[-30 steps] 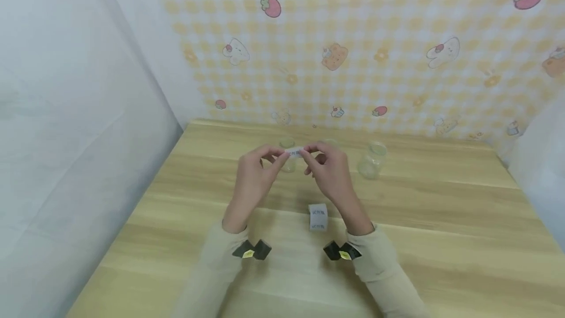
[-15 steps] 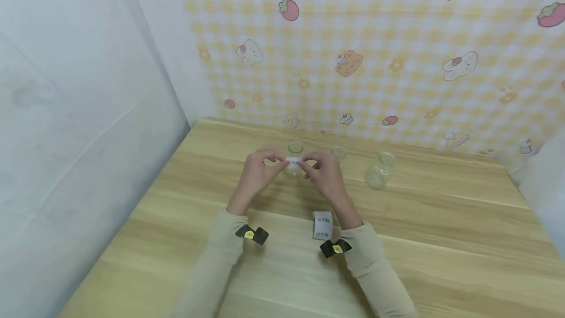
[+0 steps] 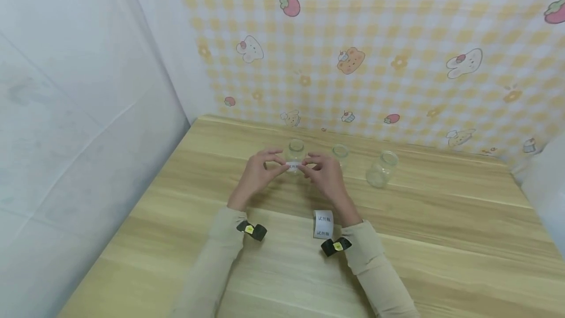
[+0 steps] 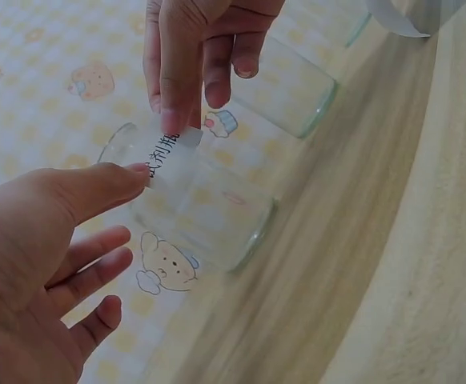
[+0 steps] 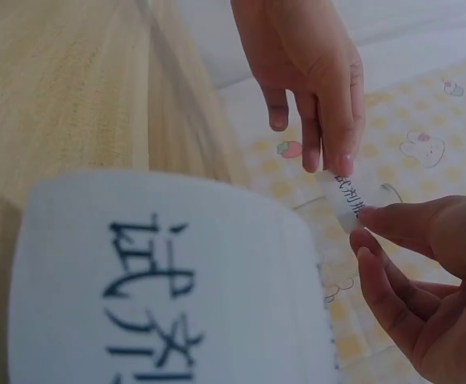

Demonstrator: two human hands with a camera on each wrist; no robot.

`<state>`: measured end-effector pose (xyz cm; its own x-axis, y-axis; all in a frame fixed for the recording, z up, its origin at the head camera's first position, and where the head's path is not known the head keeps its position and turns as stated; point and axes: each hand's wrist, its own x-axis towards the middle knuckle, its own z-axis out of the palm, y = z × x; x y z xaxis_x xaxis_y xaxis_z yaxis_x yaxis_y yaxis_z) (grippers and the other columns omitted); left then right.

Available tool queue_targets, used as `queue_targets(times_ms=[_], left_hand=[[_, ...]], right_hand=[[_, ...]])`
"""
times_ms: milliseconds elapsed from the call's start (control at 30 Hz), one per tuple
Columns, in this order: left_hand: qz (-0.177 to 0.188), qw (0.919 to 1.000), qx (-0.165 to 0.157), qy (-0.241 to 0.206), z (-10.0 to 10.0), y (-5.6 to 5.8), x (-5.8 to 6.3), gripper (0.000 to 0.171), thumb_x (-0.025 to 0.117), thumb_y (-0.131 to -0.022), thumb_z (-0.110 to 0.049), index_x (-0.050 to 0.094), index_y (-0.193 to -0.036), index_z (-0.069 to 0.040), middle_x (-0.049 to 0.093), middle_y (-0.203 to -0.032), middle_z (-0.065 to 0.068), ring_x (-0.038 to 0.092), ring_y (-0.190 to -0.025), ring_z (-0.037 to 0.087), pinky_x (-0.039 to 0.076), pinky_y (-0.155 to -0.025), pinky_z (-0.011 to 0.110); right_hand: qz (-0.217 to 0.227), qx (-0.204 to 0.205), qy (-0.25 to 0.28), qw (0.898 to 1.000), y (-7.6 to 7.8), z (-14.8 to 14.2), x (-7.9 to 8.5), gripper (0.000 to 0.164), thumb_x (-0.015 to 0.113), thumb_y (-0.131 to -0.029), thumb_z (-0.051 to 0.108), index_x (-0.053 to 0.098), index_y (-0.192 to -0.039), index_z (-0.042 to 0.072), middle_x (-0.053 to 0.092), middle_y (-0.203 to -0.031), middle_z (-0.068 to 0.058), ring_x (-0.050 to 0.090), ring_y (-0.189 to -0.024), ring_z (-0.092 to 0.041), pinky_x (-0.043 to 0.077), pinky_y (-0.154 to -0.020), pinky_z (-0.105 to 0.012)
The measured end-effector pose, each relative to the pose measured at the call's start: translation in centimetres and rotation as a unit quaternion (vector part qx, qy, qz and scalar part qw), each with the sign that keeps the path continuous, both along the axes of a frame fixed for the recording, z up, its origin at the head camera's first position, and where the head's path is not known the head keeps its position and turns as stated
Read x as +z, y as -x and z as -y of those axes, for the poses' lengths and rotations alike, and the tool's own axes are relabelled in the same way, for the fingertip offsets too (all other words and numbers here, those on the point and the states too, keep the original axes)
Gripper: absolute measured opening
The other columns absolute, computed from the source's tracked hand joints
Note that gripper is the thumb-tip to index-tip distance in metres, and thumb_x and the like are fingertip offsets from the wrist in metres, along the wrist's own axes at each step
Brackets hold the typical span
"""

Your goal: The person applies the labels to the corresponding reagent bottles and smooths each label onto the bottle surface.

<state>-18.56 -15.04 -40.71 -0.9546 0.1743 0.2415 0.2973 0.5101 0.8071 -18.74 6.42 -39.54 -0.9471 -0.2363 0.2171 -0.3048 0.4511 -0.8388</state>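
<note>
Between both hands a small white label [image 3: 293,166] with black handwritten characters is stretched, in front of a clear glass jar [image 3: 296,147]. My left hand [image 3: 260,171] pinches the label's left end between thumb and finger. At the other end, my right hand [image 3: 325,173] pinches it the same way. In the left wrist view the label [image 4: 164,152] overlaps the upper part of the jar [image 4: 217,212]; whether it touches the glass I cannot tell. The jar stands upright on the wooden table [image 3: 176,200], partly hidden by label and fingers.
Two more glass jars stand to the right, one [image 3: 340,152] just behind my right hand and another [image 3: 381,170] farther right. A curled strip of labels [image 3: 323,225] lies by my right wrist. A patterned cloth [image 3: 375,63] hangs behind the table.
Both hands have come down a little with the label, in front of the left jar, whose rim now shows above it. The head view has shifted slightly. Jars and label strip stay put.
</note>
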Motion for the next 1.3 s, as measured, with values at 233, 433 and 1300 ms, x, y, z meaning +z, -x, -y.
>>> queue_targets(times_ms=[233,433,1300], left_hand=[[0.012,0.9998,-0.003,-0.014,0.0,0.2,-0.8,0.013,0.077,-0.096,-0.024,0.077,-0.096,-0.011,0.06,-0.147,0.009,0.064,-0.113,0.027,0.051,-0.075,0.032],[0.02,0.9993,-0.002,-0.031,-0.2,0.3,-1.5,0.013,0.074,-0.098,-0.026,0.075,-0.098,-0.013,0.06,-0.146,0.008,0.057,-0.08,0.021,0.049,-0.069,0.029],[0.021,0.9992,0.016,-0.028,-0.7,0.4,-1.8,0.014,0.071,-0.1,-0.028,0.072,-0.097,-0.014,0.064,-0.141,0.008,0.062,-0.093,0.024,0.048,-0.073,0.032]], right_hand=[[0.046,-0.012,0.029,0.998,0.2,0.2,-0.5,0.014,0.075,-0.096,0.012,0.079,-0.101,0.0,0.064,-0.137,-0.023,0.075,-0.074,-0.034,0.062,-0.063,-0.039],[0.055,-0.017,0.033,0.998,0.3,0.2,-0.8,0.014,0.075,-0.096,0.013,0.079,-0.101,0.0,0.065,-0.136,-0.021,0.075,-0.074,-0.034,0.062,-0.064,-0.043],[0.068,-0.032,0.037,0.996,0.9,0.3,-1.4,0.015,0.077,-0.095,0.014,0.08,-0.101,0.0,0.068,-0.133,-0.016,0.075,-0.073,-0.026,0.056,-0.055,-0.024]])
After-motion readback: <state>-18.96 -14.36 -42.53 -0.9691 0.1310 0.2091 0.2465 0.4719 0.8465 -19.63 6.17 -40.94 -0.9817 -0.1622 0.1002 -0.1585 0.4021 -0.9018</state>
